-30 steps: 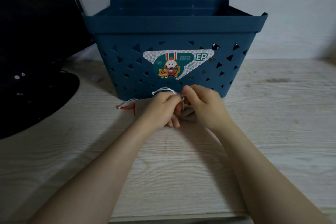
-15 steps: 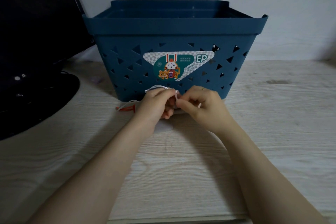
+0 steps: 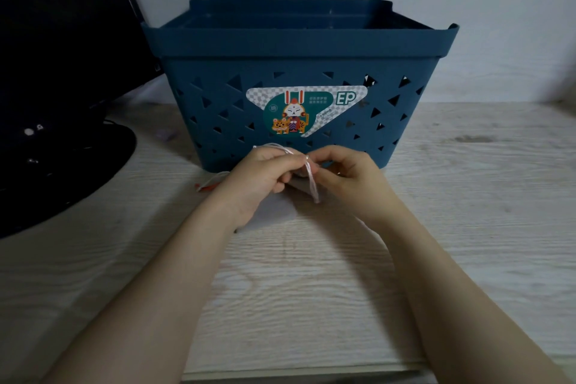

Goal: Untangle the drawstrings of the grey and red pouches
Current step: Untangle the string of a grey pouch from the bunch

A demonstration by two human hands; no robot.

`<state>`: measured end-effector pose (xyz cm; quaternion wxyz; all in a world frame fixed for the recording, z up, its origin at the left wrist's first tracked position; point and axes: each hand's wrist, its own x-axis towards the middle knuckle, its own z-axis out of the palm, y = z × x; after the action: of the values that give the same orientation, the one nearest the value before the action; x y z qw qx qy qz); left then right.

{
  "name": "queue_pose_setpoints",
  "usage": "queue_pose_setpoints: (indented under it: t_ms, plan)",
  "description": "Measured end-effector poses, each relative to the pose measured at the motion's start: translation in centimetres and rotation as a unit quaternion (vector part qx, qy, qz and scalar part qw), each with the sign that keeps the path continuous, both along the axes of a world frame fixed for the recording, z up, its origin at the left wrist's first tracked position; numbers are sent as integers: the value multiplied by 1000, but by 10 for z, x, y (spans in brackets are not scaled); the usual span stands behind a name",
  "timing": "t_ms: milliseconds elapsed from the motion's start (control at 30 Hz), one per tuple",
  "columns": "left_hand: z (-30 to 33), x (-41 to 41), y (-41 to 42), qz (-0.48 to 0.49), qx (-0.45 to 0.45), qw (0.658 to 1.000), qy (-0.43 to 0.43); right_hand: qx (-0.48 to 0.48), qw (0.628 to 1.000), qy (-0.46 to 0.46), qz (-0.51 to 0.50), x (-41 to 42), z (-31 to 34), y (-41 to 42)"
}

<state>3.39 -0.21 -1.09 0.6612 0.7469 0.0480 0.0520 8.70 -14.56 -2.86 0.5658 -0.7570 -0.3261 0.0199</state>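
Two hands (image 3: 307, 173) pinch thin white drawstrings (image 3: 312, 179).

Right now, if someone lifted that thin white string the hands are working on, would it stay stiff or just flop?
Probably flop: the white drawstring droops in a loose loop below where the left hand and right hand pinch it. It looks thin, so likely very light. It may slip through fingers easily.

There is a single view, from a camera on the person's head, looking forward and down across the pale wooden table (image 3: 467, 259). It sits close: both forearms reach in from the bottom edge toward a blue basket (image 3: 299, 50) against the wall.
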Motion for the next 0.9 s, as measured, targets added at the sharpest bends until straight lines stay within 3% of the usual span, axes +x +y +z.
queue_pose_setpoints:
  t_ms: [233,367,533,667,767,900]
  plan:
    - [1,-1,-1,-18,-16,1000,10,-14,999,-41,-32,0,0,-2]
    - [1,-1,3,12,18,1000,-10,-2,999,23,-26,-2,2,0]
    - [-3,0,5,35,109,989,-91,28,994,102,17,-10,9,0]
    - [-9,2,4,82,270,937,-205,24,990,139,23,-14,12,1]
    - [-11,2,0,82,278,924,-248,51,970,236,11,-12,14,0]
    - [-14,3,1,65,273,916,-288,65,961,267,40,-12,14,-2]
